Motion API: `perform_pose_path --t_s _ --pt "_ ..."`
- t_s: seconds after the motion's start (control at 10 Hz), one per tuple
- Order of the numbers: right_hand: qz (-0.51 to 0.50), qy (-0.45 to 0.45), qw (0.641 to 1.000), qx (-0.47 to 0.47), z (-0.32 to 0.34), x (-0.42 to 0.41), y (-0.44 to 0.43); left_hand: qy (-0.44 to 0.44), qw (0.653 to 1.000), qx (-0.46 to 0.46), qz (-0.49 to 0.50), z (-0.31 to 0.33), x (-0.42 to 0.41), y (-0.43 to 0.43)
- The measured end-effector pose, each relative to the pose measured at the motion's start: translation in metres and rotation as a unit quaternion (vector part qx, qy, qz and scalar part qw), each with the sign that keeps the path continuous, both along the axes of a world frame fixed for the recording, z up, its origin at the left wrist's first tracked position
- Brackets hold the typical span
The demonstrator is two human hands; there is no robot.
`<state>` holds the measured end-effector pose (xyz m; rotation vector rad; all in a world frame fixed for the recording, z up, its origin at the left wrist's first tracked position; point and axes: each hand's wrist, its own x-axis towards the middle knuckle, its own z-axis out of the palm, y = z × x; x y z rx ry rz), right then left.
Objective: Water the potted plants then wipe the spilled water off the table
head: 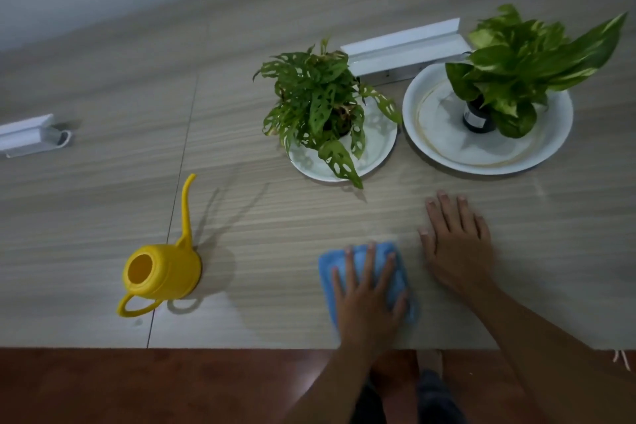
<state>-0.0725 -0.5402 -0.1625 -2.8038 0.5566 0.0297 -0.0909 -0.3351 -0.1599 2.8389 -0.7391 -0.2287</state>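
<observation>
- Left hand (pixel 370 289): pressing flat, fingers spread, on blue cloth (pixel 399 272) near table (pixel 275 217) front edge.
- Right hand (pixel 456 244): resting open, bracing beside cloth.
- Advisable: keeping even pressure, sweeping overlapping passes toward plant saucers (pixel 378 155).

On the table (pixel 103 96), two potted plants (pixel 323 103) stand behind the cloth (pixel 395 272); the watering can (pixel 165 272) stands left of it.
</observation>
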Motion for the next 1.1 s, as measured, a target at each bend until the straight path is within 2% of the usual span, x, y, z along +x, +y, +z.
perform_pose_path --t_s 0.1,0.2,0.3,0.4,0.5,0.6,0.7,0.8,1.0,1.1 --pt "0.01 -0.005 1.0 -0.005 -0.001 -0.001 -0.001 -0.024 0.998 0.027 -0.043 -0.006 0.062 0.008" --pt "0.01 -0.011 1.0 -0.001 0.0 -0.001 -0.001 -0.028 0.985 0.07 0.156 -0.01 0.092 0.111" --pt "0.005 -0.013 1.0 0.004 0.002 -0.001 0.0 -0.048 0.956 0.07 0.28 0.002 0.041 0.165" --pt "0.017 0.001 1.0 0.0 0.002 -0.001 0.001 0.008 0.981 0.065 0.182 -0.002 0.007 0.117" --pt "0.004 0.002 1.0 -0.012 0.0 -0.001 0.003 0.006 0.999 0.031 0.005 -0.003 0.049 0.088" --pt "-0.003 0.002 1.0 0.009 0.01 0.003 0.024 -0.022 0.999 0.048 -0.007 -0.004 0.11 0.136" --pt "0.048 -0.024 0.999 0.006 0.018 0.007 0.065 -0.011 0.997 0.062 0.036 -0.001 0.118 0.202" --pt "0.106 -0.016 0.994 0.014 0.019 0.013 0.109 -0.015 0.997 0.08 -0.005 0.004 0.095 0.229" --pt "0.141 0.043 0.989 -0.002 0.006 0.012 0.142 -0.004 0.997 0.072 -0.037 0.013 0.1 0.234" --pt "0.128 0.052 0.99 0.042 0.016 0.008 0.139 0.0 0.998 0.026 -0.057 0.021 0.083 0.242"
